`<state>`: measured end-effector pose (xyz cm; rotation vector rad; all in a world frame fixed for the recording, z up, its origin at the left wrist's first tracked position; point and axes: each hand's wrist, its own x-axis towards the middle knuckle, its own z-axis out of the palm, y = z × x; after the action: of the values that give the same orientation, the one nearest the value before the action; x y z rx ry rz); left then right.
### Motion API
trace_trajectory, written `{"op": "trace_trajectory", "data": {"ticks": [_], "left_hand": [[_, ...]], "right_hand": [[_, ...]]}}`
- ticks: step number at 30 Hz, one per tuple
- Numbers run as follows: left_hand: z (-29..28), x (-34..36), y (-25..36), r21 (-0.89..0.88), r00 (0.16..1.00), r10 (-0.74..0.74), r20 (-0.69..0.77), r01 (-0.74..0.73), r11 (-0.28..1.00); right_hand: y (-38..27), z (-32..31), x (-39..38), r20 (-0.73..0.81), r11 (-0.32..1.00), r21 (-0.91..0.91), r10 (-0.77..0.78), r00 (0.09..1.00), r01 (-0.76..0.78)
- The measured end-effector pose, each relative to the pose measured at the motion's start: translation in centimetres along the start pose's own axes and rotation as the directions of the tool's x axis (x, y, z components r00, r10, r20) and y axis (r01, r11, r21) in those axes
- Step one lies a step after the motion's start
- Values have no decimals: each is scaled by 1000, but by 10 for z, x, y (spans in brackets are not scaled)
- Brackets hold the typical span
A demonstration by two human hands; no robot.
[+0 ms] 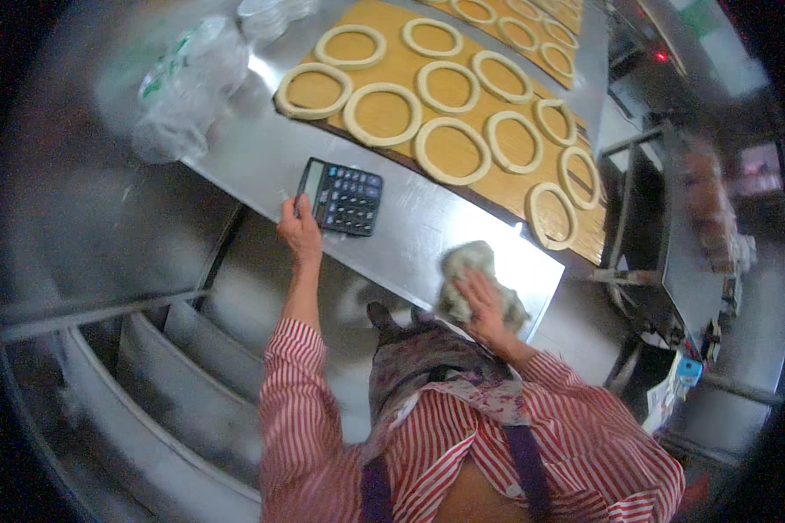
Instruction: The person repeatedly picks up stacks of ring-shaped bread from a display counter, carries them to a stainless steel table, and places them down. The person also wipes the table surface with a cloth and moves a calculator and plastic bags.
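My left hand grips the near left edge of a black calculator, with the thumb on top and the other fingers partly hidden. The calculator is at or just above the front edge of the metal table. Toward the table's right end, my right hand presses down on a crumpled greyish-green cloth. Its fingers lie over the cloth and are slightly blurred. Beyond both hands, several pale dough rings rest on a wooden board.
A second board with more dough rings lies farther back. Clear plastic bags sit at the table's far left. Below left are metal compartments; a dark metal rack stands to the right.
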<state>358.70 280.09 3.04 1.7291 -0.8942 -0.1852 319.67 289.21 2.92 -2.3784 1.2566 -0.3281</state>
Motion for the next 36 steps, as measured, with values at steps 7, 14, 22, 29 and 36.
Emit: {"op": "trace_trajectory", "data": {"ticks": [7, 14, 22, 29, 36], "left_hand": [[-59, -31, 84, -98, 994, -51, -96, 42, 994], [-123, -166, 148, -186, 929, -236, -285, 188, 964], [-158, -333, 189, -57, 796, -398, -456, 421, 905], [-183, -493, 184, -406, 335, -652, -680, 569, 715], [-157, -652, 198, -910, 98, -932, -349, -272, 312]], "right_hand": [[-12, -47, 133, 229, 969, -201, -95, 969, 143], [-80, -92, 103, 551, 216, 829, -154, 820, -516], [-101, -68, 31, 714, 322, 696, -396, 576, -642], [-120, -19, -9, 810, 468, 567, -465, 356, -678], [-153, 75, -102, 877, 688, 414, -476, 60, -596]]}}
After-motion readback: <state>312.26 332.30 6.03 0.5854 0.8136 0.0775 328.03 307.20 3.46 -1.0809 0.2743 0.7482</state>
